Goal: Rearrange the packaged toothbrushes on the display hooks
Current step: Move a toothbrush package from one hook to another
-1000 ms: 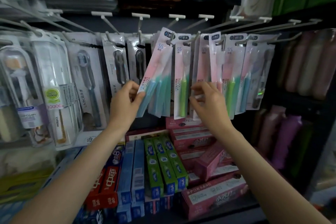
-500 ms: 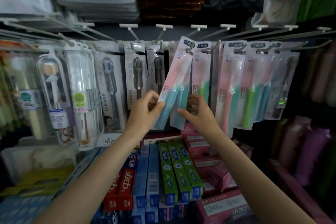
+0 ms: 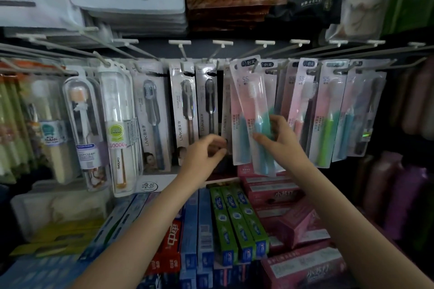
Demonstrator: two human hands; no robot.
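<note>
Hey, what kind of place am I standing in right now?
Most likely a shop's toiletries aisle: rows of metal display hooks carry carded toothbrushes such as the pink-and-teal toothbrush pack, and boxed green toothpaste cartons lie stacked on the shelf below.

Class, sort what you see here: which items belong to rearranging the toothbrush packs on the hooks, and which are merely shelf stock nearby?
Part of the job:
right hand, gripping the pink-and-teal toothbrush pack
left hand, holding nothing
display hooks
hanging pink toothbrush packs

Just nearby:
green toothpaste boxes
pink boxes
grey LMK toothbrush packs
</note>
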